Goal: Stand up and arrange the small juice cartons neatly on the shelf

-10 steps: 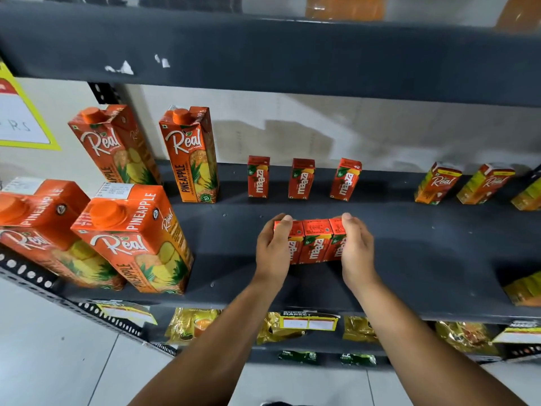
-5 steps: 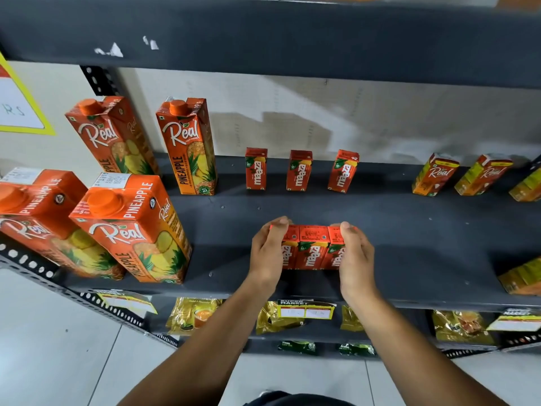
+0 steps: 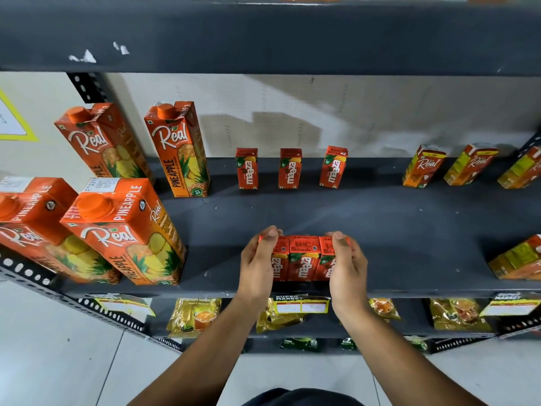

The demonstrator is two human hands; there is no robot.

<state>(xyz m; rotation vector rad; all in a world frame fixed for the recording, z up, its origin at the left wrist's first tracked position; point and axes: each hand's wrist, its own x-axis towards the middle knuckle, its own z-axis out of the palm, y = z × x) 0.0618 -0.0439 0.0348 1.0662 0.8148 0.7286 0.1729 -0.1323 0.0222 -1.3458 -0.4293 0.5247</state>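
Both hands press inward on a tight row of three small Maaza cartons (image 3: pixel 304 260), which stand upright and touching one another near the front edge of the dark grey shelf (image 3: pixel 380 227). The left hand (image 3: pixel 259 263) clamps the left end of the row, its fingers curled over the top of the outer carton. The right hand (image 3: pixel 347 263) clamps the right end in the same way, thumb on top, so the row is squeezed between the two palms.

Behind this row, at the back of the shelf against the pale wall, stand three more small Maaza cartons, spaced apart: the left one (image 3: pixel 246 168) and the middle one (image 3: pixel 289 168) upright, the right one (image 3: pixel 333 167) appearing to lean a little to the right. To the right of the held row, along the back, are small Real cartons (image 3: pixel 423 170), leaning, and more yellow-orange cartons (image 3: pixel 518 259) sit at the shelf's right front. To the left of the held row stand tall Real pineapple cartons (image 3: pixel 126 230), two near the front and two at the back.

Below the held row, a price label (image 3: pixel 301 306) hangs on the shelf's front edge, and yellow packets (image 3: pixel 194 317) lie on the lower shelf. Another dark shelf (image 3: pixel 263 33) spans overhead.
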